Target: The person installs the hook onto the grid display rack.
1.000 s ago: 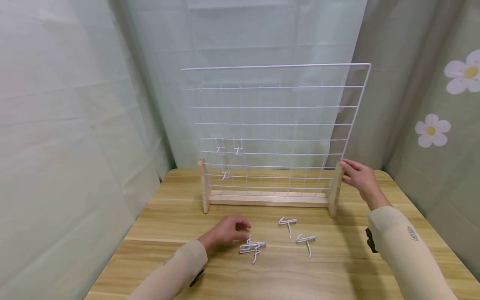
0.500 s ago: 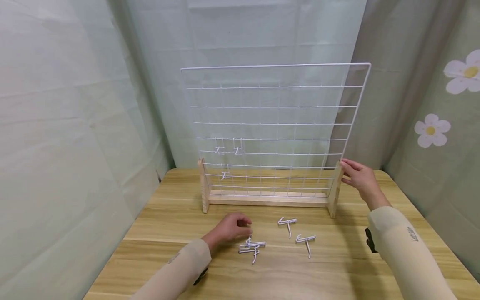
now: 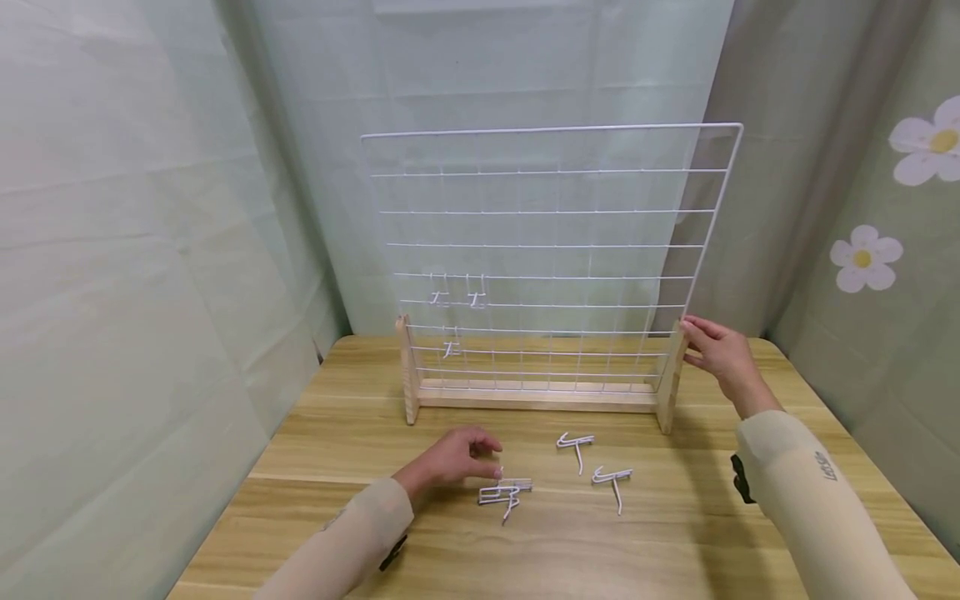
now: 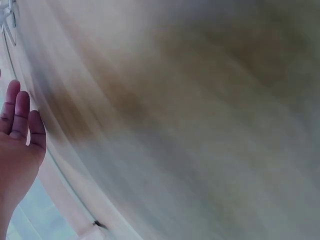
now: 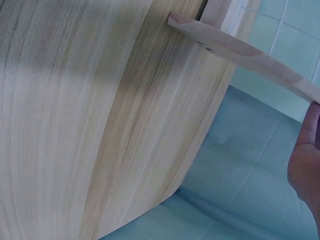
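A white wire grid [image 3: 555,212] stands upright in a wooden base [image 3: 536,398] with two side posts. At its right post [image 3: 671,383], my right hand [image 3: 723,358] pinches the top between thumb and fingers. My left hand [image 3: 453,457] is low over the table, fingers loosely bent, with a gap between thumb and index finger. Its thumb tip is right at a small cluster of overlapping white wire hooks [image 3: 504,492]. In the left wrist view, relaxed fingers [image 4: 21,112] show at the left edge, with part of a white hook above them.
Two loose wire hooks lie to the right of the cluster, a farther hook [image 3: 576,443] and a nearer hook [image 3: 613,478]. Three hooks hang on the grid's left part, one of them a lower hook [image 3: 450,348]. Pale curtains [image 3: 187,250] surround the wooden table [image 3: 337,442].
My left hand shifted slightly right, then back left and down to the cluster. One hook in the cluster has turned a little. My right hand keeps its grip on the post.
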A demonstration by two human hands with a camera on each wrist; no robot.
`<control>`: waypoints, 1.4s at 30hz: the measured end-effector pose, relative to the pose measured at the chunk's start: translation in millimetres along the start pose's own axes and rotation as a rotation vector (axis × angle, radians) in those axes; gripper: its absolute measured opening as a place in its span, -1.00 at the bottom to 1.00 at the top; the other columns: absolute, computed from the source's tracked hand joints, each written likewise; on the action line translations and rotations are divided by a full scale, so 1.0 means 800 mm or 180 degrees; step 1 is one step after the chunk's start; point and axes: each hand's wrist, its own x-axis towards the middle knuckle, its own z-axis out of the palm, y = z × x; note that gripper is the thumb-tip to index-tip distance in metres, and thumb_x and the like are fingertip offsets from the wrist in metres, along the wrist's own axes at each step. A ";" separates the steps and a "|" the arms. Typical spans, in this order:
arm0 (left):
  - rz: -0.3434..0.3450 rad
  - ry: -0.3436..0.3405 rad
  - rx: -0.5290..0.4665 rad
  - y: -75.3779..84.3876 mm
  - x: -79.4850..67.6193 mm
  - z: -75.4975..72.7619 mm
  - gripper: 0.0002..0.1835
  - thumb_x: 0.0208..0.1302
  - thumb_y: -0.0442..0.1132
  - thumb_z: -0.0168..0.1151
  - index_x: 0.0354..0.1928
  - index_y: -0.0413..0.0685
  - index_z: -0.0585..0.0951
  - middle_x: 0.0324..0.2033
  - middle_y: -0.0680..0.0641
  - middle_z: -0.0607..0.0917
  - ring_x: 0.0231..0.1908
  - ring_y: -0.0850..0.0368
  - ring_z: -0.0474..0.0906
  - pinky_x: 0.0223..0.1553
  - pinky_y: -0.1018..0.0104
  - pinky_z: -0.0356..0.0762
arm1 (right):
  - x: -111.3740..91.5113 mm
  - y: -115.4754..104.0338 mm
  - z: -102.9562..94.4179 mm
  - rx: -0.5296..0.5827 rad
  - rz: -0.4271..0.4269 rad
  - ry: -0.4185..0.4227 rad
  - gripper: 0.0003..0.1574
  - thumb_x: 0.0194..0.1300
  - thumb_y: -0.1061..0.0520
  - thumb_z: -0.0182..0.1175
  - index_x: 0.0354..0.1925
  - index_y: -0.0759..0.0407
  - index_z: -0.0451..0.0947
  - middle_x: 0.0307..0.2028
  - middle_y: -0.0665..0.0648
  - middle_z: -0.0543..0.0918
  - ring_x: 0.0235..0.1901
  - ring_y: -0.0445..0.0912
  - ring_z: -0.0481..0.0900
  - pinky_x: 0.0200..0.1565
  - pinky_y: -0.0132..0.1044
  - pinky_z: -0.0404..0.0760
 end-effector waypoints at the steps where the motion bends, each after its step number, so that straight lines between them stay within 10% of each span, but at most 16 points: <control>1: -0.0035 0.0032 -0.0017 0.000 0.001 0.000 -0.61 0.10 -0.12 0.52 -0.05 -0.08 0.68 -0.18 0.03 0.64 -0.14 0.10 0.51 -0.06 0.21 0.48 | 0.000 0.000 0.000 -0.0004 0.0003 0.0000 -0.12 0.43 -0.19 0.11 0.42 0.38 0.21 0.09 0.08 0.51 -0.04 -0.26 0.49 -0.09 -0.42 0.60; 16: -0.0166 0.0921 0.0455 0.002 0.030 0.002 -0.85 0.21 -0.15 0.42 -0.25 -0.06 0.72 -0.32 0.05 0.62 -0.25 0.13 0.51 -0.17 0.19 0.51 | 0.000 0.000 0.000 -0.0085 0.0031 -0.0008 -0.12 0.44 -0.21 0.07 0.44 0.36 0.19 0.03 -0.03 0.50 0.01 -0.23 0.47 -0.07 -0.42 0.59; 23: -0.0119 0.0772 0.0175 0.000 0.028 -0.005 -0.76 0.21 -0.19 0.43 -0.14 -0.16 0.70 -0.26 -0.05 0.64 -0.22 0.07 0.53 -0.14 0.17 0.53 | 0.001 0.001 0.000 -0.0039 -0.0005 -0.0029 -0.12 0.45 -0.20 0.07 0.43 0.37 0.20 -0.06 -0.15 0.50 -0.02 -0.26 0.47 -0.08 -0.44 0.58; 30: -0.0015 0.0570 0.0034 -0.004 0.028 -0.005 -0.73 0.18 -0.22 0.46 -0.11 -0.16 0.71 -0.23 -0.07 0.63 -0.18 0.06 0.57 -0.10 0.18 0.55 | 0.002 0.002 -0.001 -0.0131 0.0040 -0.0037 -0.14 0.47 -0.21 0.03 0.46 0.31 0.19 0.22 0.17 0.43 0.08 -0.17 0.45 -0.05 -0.42 0.57; 42: -0.0182 0.1058 0.0513 0.004 0.034 0.002 -0.85 0.20 -0.18 0.41 -0.26 -0.10 0.71 -0.32 0.01 0.64 -0.24 0.08 0.55 -0.17 0.16 0.54 | 0.002 -0.001 -0.001 -0.0141 0.0104 -0.0030 -0.12 0.45 -0.22 0.04 0.46 0.30 0.18 0.37 0.34 0.29 0.09 -0.17 0.45 0.02 -0.33 0.56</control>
